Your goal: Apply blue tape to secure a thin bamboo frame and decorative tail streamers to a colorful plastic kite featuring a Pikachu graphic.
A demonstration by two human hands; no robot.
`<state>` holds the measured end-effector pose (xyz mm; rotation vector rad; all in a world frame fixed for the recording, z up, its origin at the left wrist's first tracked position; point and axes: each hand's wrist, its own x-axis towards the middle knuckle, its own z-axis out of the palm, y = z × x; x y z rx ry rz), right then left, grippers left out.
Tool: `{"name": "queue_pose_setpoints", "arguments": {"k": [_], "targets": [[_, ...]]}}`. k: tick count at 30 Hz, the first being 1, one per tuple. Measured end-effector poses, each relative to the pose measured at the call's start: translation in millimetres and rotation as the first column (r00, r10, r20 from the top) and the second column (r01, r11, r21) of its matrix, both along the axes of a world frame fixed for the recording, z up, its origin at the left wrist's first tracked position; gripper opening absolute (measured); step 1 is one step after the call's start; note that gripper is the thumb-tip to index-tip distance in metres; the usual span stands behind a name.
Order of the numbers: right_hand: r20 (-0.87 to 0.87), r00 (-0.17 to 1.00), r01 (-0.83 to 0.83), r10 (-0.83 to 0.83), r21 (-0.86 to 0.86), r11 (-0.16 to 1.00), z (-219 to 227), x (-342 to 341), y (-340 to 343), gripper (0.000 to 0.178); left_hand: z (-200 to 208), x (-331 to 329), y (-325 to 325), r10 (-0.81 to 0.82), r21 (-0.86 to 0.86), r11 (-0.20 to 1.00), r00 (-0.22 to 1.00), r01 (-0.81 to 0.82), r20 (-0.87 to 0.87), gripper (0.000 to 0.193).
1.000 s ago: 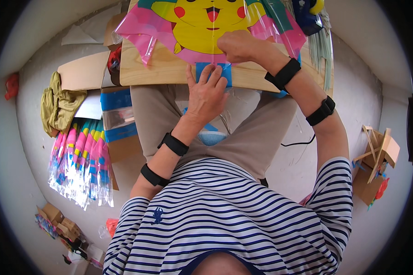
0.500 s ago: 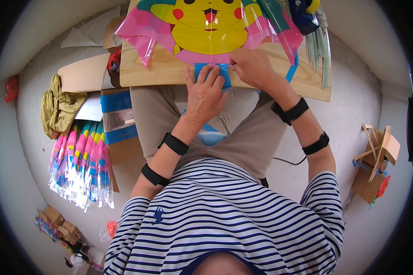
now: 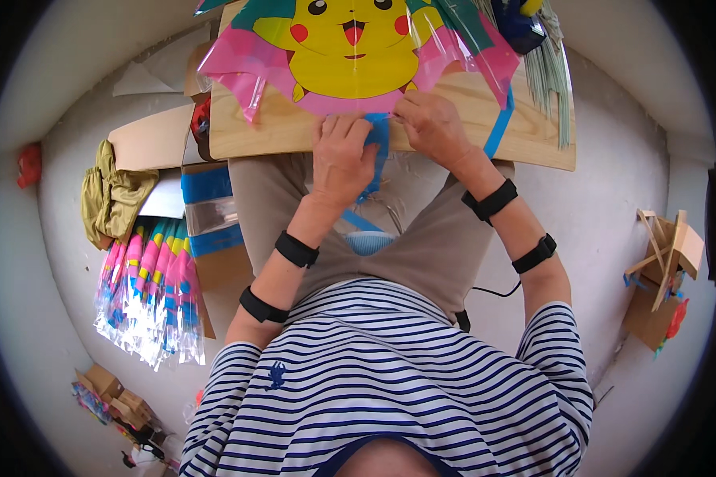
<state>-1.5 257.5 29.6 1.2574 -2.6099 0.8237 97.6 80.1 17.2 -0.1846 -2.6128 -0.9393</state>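
A plastic film kite (image 3: 354, 67), pink and green with a yellow cartoon figure, lies on the wooden table (image 3: 270, 139). At its lower edge a blue plastic strip (image 3: 379, 147) meets the pink film and hangs over the table's front edge toward my lap. My left hand (image 3: 342, 151) has its fingers curled at the strip's top left, closed on it. On the other side my right hand (image 3: 433, 127) pinches the same top edge between thumb and fingers. The fingertips partly hide the join between strip and film.
A bundle of thin pale rods (image 3: 545, 99) lies at the table's right, beside a dark blue object (image 3: 521, 32). Another blue strip (image 3: 500, 127) trails off the kite. On the left are plastic-wrapped colourful bundles (image 3: 155, 278), an olive cloth (image 3: 115, 191) and a cardboard box (image 3: 227, 278).
My left hand has gone from lying spread over the blue strip to curled fingers at its left. The strip now hangs down between my hands. My right hand keeps its pinch.
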Motion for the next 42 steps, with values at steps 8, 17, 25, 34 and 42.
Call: {"name": "queue_pose_setpoints", "arguments": {"k": [8, 17, 25, 34, 42], "targets": [[-0.016, 1.0, 0.003, -0.003, 0.024, 1.0, 6.9, 1.5, -7.5, 0.006, 10.9, -28.5, 15.9, 0.04, 0.007, 0.999, 0.999, -0.04, -0.008, 0.024], [0.314, 0.948, 0.125, -0.052, -0.217, 0.968, 12.5, 12.2, -8.5, 0.023, -17.4, -44.3, 13.1, 0.128, 0.222, 0.966, 0.991, -0.133, 0.04, 0.006], [0.747, 0.665, 0.403, 0.02, -0.381, 0.832, -12.8, 21.3, -7.8, 0.039, -18.8, -49.5, 9.0, 0.123, 0.316, 0.936, 0.986, -0.154, 0.114, 0.006], [0.858, 0.496, 0.663, 0.13, -0.471, 0.582, -2.1, 35.9, -19.4, 0.044, -9.8, -42.8, 6.7, 0.159, 0.392, 0.888, 0.961, -0.239, 0.227, 0.013], [0.248, 0.883, 0.454, -0.398, -0.241, 0.858, -36.0, 18.2, -28.2, 0.022, -11.0, -41.8, 4.7, 0.179, 0.37, 0.891, 0.954, -0.262, 0.242, 0.03]]}}
